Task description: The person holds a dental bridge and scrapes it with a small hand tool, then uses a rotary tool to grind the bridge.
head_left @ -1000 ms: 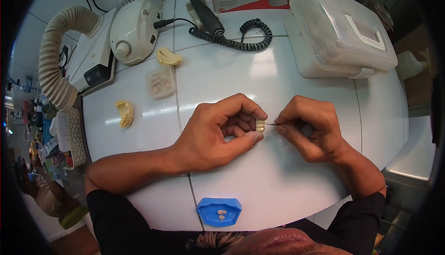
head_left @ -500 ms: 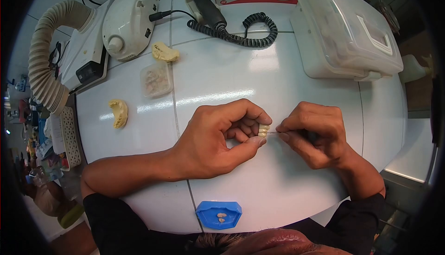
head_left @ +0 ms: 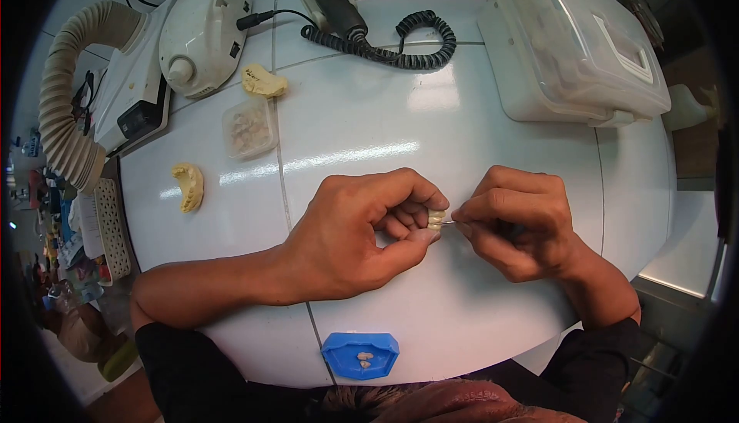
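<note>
The left hand (head_left: pixel 350 238) is pinching a small tooth piece (head_left: pixel 436 219) between its fingertips above the worktop (head_left: pixel 462 115); the right hand (head_left: pixel 523 227) is gripping a thin pick (head_left: pixel 447 223), touching it. Likely detailing; the next stroke is calling for steady, light pressure.

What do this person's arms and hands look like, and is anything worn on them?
Both hands, the left hand and the right hand, are bare: no gloves, and no rings or watch that show. The forearms are uncovered too. Black sleeves begin near the elbows on both arms, at the picture's lower edge.
</note>
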Tool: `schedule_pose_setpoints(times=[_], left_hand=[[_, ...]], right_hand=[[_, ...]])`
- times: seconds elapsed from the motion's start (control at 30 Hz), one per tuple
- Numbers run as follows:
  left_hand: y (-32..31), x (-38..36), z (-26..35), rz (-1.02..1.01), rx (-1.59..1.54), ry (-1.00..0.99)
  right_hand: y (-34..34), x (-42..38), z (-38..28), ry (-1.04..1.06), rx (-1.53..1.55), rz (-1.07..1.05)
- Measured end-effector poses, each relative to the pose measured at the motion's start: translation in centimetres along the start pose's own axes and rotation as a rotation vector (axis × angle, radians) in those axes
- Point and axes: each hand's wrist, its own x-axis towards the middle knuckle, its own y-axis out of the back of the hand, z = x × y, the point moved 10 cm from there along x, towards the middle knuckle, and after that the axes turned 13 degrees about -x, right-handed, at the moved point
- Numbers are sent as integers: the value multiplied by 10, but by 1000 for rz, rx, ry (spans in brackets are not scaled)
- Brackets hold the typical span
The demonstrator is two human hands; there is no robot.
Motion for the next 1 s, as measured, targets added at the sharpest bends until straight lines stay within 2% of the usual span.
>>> schedule_pose_setpoints(times=[1.0], left_hand=[[-1,0,-2,-2,-8,17]], right_hand=[[-1,1,-4,-5,-28,-40]])
